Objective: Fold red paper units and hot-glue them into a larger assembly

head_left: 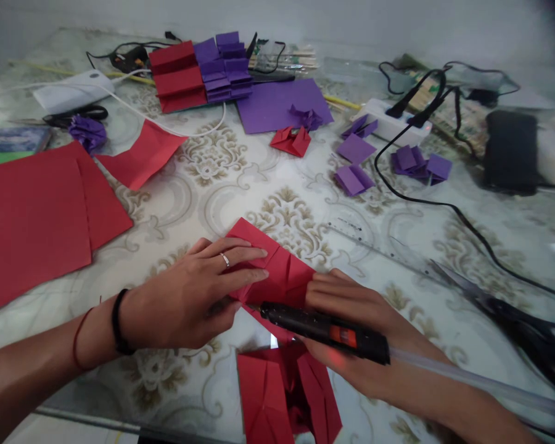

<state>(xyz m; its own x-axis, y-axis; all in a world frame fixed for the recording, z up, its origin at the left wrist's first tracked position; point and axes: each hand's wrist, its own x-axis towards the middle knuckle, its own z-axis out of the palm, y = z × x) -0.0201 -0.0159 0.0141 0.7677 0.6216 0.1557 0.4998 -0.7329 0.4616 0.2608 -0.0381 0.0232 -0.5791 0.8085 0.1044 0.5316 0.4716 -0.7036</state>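
The counter (203, 179), patterned under glass, carries paper craft work that looks about midway. On the left lie large flat red sheets (37, 216), uncut and unfolded, and at the far middle a flat purple sheet (277, 102); these appear to be stock not yet used. Far behind them sit a stack of red folded pieces (178, 77) and a stack of purple folded pieces (224, 68), seemingly finished units. Near the middle, a red folded piece (284, 271) lies flat on the counter under the left hand (194, 296), which presses on it with fingers spread and grips nothing. Another red folded piece (282, 388) lies at the near edge, just below, unjoined as far as I can tell. The right hand (351, 302) is closed around a black glue gun (328, 330), its nozzle pointing left at the pressed piece's near edge; no glue bead is visible. Small purple squares (356, 148) wait loose at the far right, and scissors (513, 314) rest at the right.
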